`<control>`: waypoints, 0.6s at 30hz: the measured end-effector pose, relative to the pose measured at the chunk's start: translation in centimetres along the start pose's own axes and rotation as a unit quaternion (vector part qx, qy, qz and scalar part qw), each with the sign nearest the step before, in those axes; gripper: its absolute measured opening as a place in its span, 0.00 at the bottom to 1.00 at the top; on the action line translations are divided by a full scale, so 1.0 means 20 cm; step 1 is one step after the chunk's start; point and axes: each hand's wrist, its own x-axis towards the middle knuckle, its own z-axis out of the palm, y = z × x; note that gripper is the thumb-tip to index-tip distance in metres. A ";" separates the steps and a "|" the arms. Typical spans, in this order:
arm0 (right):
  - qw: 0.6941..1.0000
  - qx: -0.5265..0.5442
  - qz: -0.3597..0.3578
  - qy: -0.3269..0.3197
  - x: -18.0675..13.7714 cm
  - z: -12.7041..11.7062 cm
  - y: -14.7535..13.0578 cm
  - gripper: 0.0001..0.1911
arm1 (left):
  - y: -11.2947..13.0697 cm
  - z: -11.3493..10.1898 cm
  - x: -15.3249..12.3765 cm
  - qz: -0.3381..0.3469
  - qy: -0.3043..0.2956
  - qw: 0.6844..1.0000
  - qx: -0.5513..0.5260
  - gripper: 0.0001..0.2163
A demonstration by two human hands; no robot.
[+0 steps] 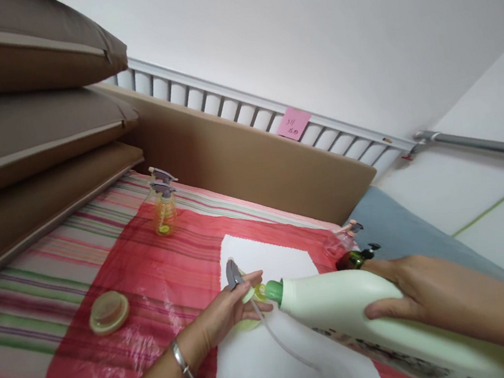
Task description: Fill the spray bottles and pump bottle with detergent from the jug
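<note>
The big bottle point(339, 302) is clasped in the right hand point(411, 288), thumb along its near side, and is tipped nearly flat, presumably so that its spout point(274, 290) can be lined up with the neck of the small bottle point(248, 325). Spout and neck are brought end to end; whether they touch, or whether anything is flowing, cannot be told.

The spray head point(233, 274) is held in the left hand point(223, 313), its tube point(274, 335) left to hang over the white cloth point(259, 361). By that grip the opening seems to be kept clear. The small bottle is partly hidden by the same hand, so how firmly it is gripped cannot be told. The hands are kept apart, one at each side of the spout.

The white cloth is spread beneath, over the red sheet point(200, 238), perhaps to catch drips. The yellow bottle point(165, 213) is stood well apart, likely out of the way.
</note>
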 end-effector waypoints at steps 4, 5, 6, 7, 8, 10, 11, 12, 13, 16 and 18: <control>1.000 0.001 0.005 -0.001 0.00 0.00 0.00 0.21 | 0.00 0.00 0.00 0.000 -0.003 1.000 -0.006 0.20; 1.000 -0.001 0.007 0.000 0.00 0.00 0.00 0.21 | 0.00 0.00 0.00 -0.001 -0.003 1.000 -0.007 0.20; 1.000 -0.004 0.009 0.001 0.00 0.00 -0.01 0.20 | 0.00 0.00 0.00 -0.001 -0.003 1.000 -0.008 0.20; 1.000 -0.005 0.010 0.000 0.00 0.00 -0.01 0.20 | 0.00 0.00 0.00 -0.001 -0.004 1.000 -0.008 0.20; 1.000 -0.007 0.011 0.000 -0.01 -0.01 -0.01 0.20 | 0.00 0.00 0.00 -0.002 -0.005 1.000 -0.008 0.20; 1.000 -0.006 0.010 0.002 -0.01 -0.01 -0.02 0.18 | 0.01 0.00 0.00 -0.002 -0.004 1.000 -0.003 0.20; 1.000 -0.005 0.009 0.003 -0.01 -0.01 -0.03 0.18 | 0.01 0.01 -0.01 -0.003 -0.004 1.000 -0.001 0.20; 1.000 -0.005 0.009 0.005 -0.01 -0.02 -0.03 0.17 | 0.01 0.01 -0.01 -0.004 -0.002 1.000 0.001 0.19; 1.000 -0.005 0.009 0.007 -0.02 -0.02 -0.03 0.17 | 0.02 0.01 -0.01 -0.004 0.000 1.000 0.001 0.19; 1.000 -0.001 0.008 0.016 -0.02 0.00 -0.01 0.19 | 0.02 0.02 -0.01 -0.004 0.007 1.000 -0.001 0.19; 0.999 0.006 0.007 0.037 -0.02 0.04 0.00 0.20 | 0.02 0.01 -0.01 -0.006 0.012 1.000 -0.003 0.19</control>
